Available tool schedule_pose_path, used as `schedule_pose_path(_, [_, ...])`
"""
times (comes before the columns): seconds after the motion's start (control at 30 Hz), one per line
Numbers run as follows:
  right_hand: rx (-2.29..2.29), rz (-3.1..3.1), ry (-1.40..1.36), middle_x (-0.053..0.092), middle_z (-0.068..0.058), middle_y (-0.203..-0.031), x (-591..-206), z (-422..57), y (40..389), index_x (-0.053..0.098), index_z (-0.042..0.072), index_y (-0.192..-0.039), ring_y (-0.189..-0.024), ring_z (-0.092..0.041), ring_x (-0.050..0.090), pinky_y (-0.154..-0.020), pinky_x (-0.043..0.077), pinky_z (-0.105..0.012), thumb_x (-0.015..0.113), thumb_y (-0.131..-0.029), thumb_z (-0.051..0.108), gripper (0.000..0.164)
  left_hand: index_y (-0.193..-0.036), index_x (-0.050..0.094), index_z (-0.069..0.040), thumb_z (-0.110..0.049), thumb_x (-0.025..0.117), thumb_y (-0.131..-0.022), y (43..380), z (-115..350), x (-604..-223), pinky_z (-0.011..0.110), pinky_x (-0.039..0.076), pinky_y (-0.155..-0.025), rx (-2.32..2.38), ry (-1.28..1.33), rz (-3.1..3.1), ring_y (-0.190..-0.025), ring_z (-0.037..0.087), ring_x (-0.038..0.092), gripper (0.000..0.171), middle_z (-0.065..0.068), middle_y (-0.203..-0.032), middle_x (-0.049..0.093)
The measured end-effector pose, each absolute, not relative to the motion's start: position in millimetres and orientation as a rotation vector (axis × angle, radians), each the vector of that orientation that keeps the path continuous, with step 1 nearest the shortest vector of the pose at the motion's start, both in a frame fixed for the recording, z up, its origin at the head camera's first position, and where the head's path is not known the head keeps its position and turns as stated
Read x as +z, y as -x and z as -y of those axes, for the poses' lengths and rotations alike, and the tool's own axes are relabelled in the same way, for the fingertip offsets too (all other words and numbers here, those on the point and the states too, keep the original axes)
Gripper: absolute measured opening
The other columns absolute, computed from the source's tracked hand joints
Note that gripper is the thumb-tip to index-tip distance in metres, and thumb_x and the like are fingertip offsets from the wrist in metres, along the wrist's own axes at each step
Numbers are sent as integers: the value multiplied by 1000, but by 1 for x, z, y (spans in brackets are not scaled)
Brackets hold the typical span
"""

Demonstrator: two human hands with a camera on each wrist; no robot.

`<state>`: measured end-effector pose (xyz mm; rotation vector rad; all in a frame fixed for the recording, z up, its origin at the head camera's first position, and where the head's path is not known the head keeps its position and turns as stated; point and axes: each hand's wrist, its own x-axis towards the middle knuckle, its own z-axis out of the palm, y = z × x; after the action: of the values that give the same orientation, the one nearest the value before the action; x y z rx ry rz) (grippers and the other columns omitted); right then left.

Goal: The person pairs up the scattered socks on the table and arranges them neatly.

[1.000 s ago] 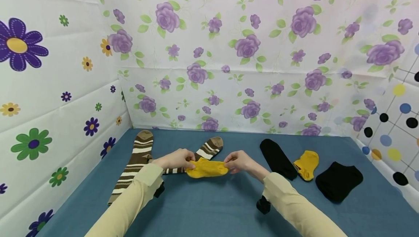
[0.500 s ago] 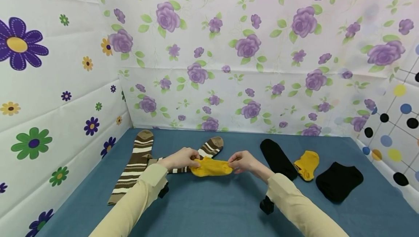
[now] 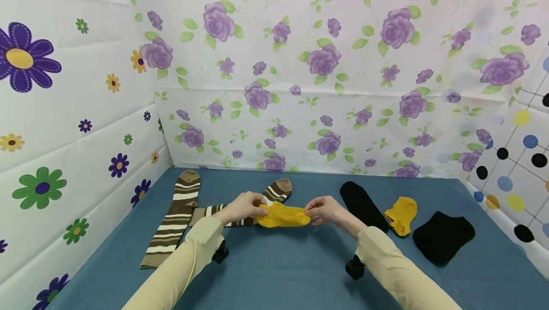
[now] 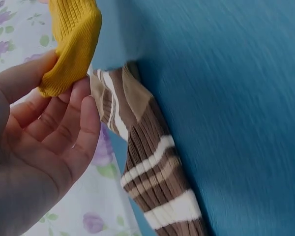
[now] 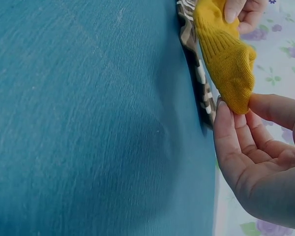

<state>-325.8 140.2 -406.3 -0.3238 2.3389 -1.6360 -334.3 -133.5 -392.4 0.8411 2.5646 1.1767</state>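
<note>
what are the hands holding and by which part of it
A yellow sock: the left hand pinches one end, and the right hand pinches the opposite end.

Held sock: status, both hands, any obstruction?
Left hand, right hand: each pinching one end. Held sock: spanning between them, off the table. Striped sock behind it, no apparent obstruction.

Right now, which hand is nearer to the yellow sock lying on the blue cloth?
Right. The right hand is left of the lying yellow sock, with the long black sock between them. The left hand is farther left, at the other end of the held yellow sock.
</note>
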Motion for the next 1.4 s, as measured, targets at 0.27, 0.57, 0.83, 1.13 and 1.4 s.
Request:
schedule_pose_path(0.27, [-1682, -2297, 306, 60, -12, -87, -407, -148, 328, 61, -6, -96, -75, -24, 61, -68, 50, -39, 63, -86, 9, 19, -96, 62, -2, -14, 63, -86, 335, 122, -392, 41, 49, -63, 1262, -669, -2566, -67, 20, 55, 15, 5, -79, 58])
schedule_pose_path(0.57, [-1696, -2297, 242, 60, -13, -88, -404, -156, 327, 60, -7, -98, -77, -24, 61, -69, 50, -39, 62, -86, 8, 20, -93, 62, -2, -12, 64, -85, 336, 115, -395, 40, 50, -64, 1345, -628, -2545, -70, 18, 56, 13, 6, -78, 57])
schedule_pose_path(0.83, [-1696, -2292, 257, 60, -14, -89, -405, -162, 327, 60, -7, -99, -78, -24, 61, -70, 50, -38, 62, -86, 9, 20, -93, 62, -2, -12, 65, -84, 337, 110, -400, 39, 50, -63, 1364, -660, -2540, -69, 18, 55, 14, 6, -78, 56])
schedule_pose_path(1.13, [-1671, -2325, 223, 60, -13, -87, -409, -167, 326, 60, -7, -98, -75, -24, 61, -69, 50, -40, 62, -86, 9, 20, -96, 63, -2, -13, 66, -84, 336, 104, -401, 37, 50, -63, 1377, -596, -2491, -70, 19, 55, 16, 7, -80, 55])
schedule_pose_path(1.4, [-1664, -2330, 223, 60, -13, -86, -412, -175, 326, 60, -6, -98, -75, -24, 61, -69, 50, -39, 63, -86, 10, 20, -94, 64, -2, -12, 65, -84, 335, 96, -401, 38, 49, -63, 1365, -634, -2473, -67, 19, 55, 14, 6, -79, 55])
